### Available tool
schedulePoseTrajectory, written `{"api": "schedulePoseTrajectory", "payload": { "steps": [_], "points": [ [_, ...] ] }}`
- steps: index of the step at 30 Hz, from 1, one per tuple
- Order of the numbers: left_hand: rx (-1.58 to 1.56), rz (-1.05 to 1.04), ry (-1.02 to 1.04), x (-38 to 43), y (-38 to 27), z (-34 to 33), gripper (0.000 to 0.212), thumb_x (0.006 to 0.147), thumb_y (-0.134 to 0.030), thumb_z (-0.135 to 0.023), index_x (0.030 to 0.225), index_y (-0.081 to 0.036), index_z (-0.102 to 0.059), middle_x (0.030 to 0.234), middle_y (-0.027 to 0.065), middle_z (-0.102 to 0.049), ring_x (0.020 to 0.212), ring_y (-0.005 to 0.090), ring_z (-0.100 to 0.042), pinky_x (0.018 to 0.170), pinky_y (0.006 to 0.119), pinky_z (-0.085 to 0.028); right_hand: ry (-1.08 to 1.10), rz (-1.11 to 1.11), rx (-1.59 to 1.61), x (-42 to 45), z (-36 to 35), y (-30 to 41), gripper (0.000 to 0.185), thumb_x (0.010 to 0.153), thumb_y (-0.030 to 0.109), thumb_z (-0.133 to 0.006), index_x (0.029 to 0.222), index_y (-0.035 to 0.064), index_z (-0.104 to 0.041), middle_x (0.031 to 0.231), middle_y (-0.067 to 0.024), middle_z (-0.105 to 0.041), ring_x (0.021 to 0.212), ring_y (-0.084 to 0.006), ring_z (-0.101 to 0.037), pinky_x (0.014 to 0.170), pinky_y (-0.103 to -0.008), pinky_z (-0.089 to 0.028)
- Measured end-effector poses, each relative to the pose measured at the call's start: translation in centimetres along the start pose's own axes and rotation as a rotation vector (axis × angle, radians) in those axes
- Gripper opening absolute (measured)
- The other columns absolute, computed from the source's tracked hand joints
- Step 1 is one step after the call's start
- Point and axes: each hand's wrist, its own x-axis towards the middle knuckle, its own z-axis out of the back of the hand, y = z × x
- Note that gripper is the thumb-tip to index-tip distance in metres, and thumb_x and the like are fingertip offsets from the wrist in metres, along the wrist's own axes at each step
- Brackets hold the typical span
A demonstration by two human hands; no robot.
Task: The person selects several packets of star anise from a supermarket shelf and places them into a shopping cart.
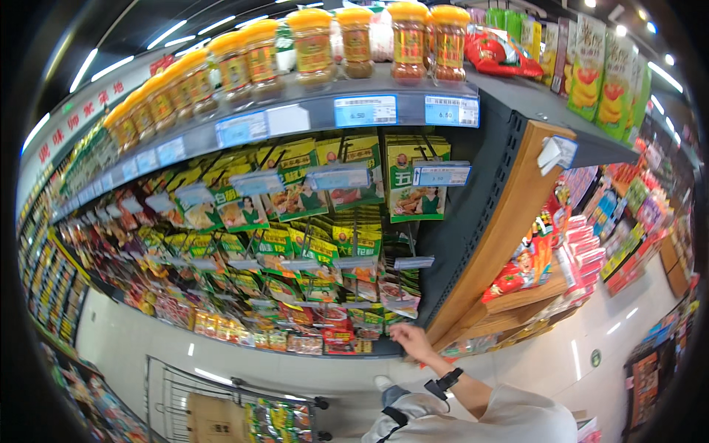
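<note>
My right hand (411,339), with a black band (445,382) on the wrist, reaches low toward the right end of the hanging seasoning packets. Its fingertips are close to a small green packet (392,319) near the bottom of the rack; blur hides whether they touch it. Above hang green and yellow spice packets (299,185) on metal hooks, in several rows with price tags. A red packet (338,336) lies on the bottom shelf just left of the hand. My left hand is out of view.
Jars with orange lids (310,41) line the top shelf. A wooden upright (487,232) closes the rack's right end, beside an end display with red packages (518,271). A wire cart (166,387) holding a cardboard box (216,418) and packets stands on the tiled floor at lower left.
</note>
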Motion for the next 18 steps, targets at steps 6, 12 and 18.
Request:
{"api": "schedulePoseTrajectory", "payload": {
  "steps": [6, 12, 18],
  "points": [
    [-0.374, -0.014, 0.116, 5.0, -7.3, -1.1, 0.036, 0.084, -0.028, -0.062, 0.107, -0.001, -0.06, 0.119, 0.0228, -0.056, 0.099, 0.0369, -0.059, 0.072, 0.037, -0.052, -0.282, 0.216, 0.026, 8.7, 3.1, 11.5, 0.027, 0.088, 0.009, -0.059, 0.113, 0.0011, -0.055, 0.094, -0.012, -0.062, 0.083, -0.0215, -0.06, 0.073, -0.031, -0.047],
    [-0.185, -0.281, 0.14, 8.0, -16.6, -7.8, 0.028, 0.09, -0.019, -0.058, 0.111, -0.001, -0.058, 0.098, 0.0119, -0.066, 0.071, 0.0166, -0.061, 0.056, 0.024, -0.047, -0.503, 0.179, 0.002, 14.1, 1.3, 10.1, 0.047, 0.081, 0.013, -0.069, 0.121, 0.0041, -0.047, 0.096, -0.0115, -0.055, 0.083, -0.0216, -0.054, 0.073, -0.0338, -0.046],
    [-0.114, -0.367, 0.229, 4.7, -22.9, -14.5, 0.027, 0.091, -0.011, -0.058, 0.115, 0.002, -0.058, 0.102, 0.0102, -0.065, 0.084, 0.0165, -0.062, 0.075, 0.026, -0.049, -0.5, 0.161, -0.08, 16.3, 0.9, 8.8, 0.043, 0.081, 0.025, -0.072, 0.111, 0.0014, -0.051, 0.088, -0.0131, -0.057, 0.08, -0.029, -0.058, 0.07, -0.0386, -0.046]
  ]
}}
